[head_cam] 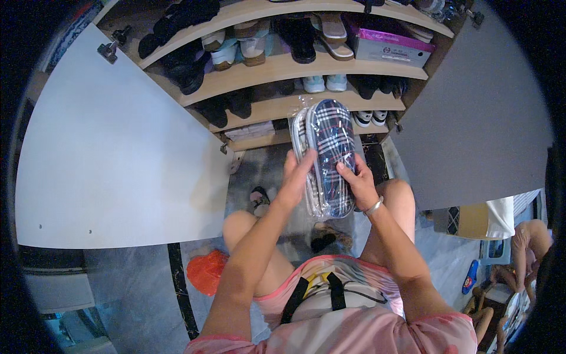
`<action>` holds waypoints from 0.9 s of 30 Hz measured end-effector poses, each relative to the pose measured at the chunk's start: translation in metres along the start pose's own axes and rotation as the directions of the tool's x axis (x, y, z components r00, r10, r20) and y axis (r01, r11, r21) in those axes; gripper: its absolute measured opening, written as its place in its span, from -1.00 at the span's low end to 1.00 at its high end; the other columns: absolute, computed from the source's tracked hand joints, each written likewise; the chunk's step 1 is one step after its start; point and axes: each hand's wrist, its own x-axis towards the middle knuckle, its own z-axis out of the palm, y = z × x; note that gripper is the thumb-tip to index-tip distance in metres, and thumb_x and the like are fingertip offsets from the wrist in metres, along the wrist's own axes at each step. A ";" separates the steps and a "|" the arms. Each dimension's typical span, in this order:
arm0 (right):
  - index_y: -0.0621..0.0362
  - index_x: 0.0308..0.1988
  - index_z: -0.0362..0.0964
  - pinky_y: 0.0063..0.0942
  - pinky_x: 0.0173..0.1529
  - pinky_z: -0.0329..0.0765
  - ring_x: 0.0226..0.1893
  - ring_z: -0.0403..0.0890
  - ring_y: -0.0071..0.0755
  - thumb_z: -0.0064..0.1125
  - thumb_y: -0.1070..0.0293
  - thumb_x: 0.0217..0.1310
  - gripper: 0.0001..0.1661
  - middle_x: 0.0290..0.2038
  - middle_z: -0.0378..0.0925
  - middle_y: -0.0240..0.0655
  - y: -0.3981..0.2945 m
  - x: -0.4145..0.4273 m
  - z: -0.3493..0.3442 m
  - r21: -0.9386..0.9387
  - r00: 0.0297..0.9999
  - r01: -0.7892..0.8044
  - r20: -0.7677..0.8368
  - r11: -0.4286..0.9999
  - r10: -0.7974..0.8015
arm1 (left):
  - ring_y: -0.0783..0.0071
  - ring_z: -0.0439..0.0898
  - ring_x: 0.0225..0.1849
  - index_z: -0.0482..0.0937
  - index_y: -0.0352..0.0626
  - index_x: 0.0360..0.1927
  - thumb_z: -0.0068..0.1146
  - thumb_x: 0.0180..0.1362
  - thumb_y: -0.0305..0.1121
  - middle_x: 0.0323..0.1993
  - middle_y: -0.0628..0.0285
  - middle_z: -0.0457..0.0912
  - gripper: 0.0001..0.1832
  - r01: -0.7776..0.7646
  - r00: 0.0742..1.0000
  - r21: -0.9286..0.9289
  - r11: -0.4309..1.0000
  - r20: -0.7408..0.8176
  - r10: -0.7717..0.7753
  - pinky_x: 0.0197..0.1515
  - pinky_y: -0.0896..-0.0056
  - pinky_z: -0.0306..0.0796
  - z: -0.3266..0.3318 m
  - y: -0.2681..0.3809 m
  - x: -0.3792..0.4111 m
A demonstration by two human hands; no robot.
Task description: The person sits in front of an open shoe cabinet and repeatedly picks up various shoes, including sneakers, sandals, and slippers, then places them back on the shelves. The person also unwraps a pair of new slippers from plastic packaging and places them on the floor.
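Note:
Between my two hands is a pair of plaid slippers (330,146) in a clear plastic wrapper, held upright in front of the cabinet. The slipper on the right is dark blue with white and red lines; a paler one is partly hidden behind it. My left hand (297,177) grips the pack's left edge, thumb on the front. From the right, my right hand (360,183) holds the other edge, its thumb pressed on the plaid face. Behind the pack, the shelves (261,108) of a shoe cabinet hold several pairs of shoes.
A white cabinet door (119,155) stands open at left, a grey-looking one (477,119) at right. A shoe box (391,48) sits on an upper shelf. On the floor lie an orange-red plastic bag (207,272) and a blue slipper (470,277). Another person (528,239) is at far right.

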 end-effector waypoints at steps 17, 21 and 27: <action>0.20 0.30 0.25 -0.39 0.30 0.38 0.13 0.51 -0.45 0.41 0.34 0.12 -0.21 0.11 0.55 -0.33 -0.012 0.000 0.004 0.019 0.938 -0.094 0.338 0.995 0.082 | 0.31 0.68 -0.03 0.51 -0.21 0.16 0.17 0.08 -0.35 -0.01 0.17 0.68 -0.49 0.102 0.986 -0.235 0.967 0.150 -0.067 0.14 0.21 0.54 -0.009 0.009 0.003; 0.21 0.20 0.31 -0.41 0.12 0.54 -0.05 0.61 -0.47 0.44 0.47 0.07 -0.29 -0.03 0.62 -0.36 -0.015 -0.007 0.009 0.086 0.978 -0.089 0.194 0.992 0.071 | 0.35 0.62 0.04 0.42 -0.20 0.25 0.22 0.16 -0.32 0.05 0.19 0.63 -0.44 0.096 0.991 -0.093 0.991 0.106 -0.086 0.20 0.24 0.47 -0.005 0.007 0.000; 0.27 0.02 0.34 -0.37 -0.03 0.60 -0.15 0.65 -0.41 0.51 0.36 0.02 -0.38 -0.13 0.64 -0.26 -0.007 0.000 -0.001 -0.183 0.984 0.103 -0.123 0.978 -0.127 | 0.16 0.40 0.27 -0.01 -0.22 0.51 0.54 -0.02 -0.10 0.33 -0.07 0.31 0.16 -0.069 0.997 0.406 0.911 -0.004 0.078 0.32 0.10 0.33 -0.005 -0.013 0.003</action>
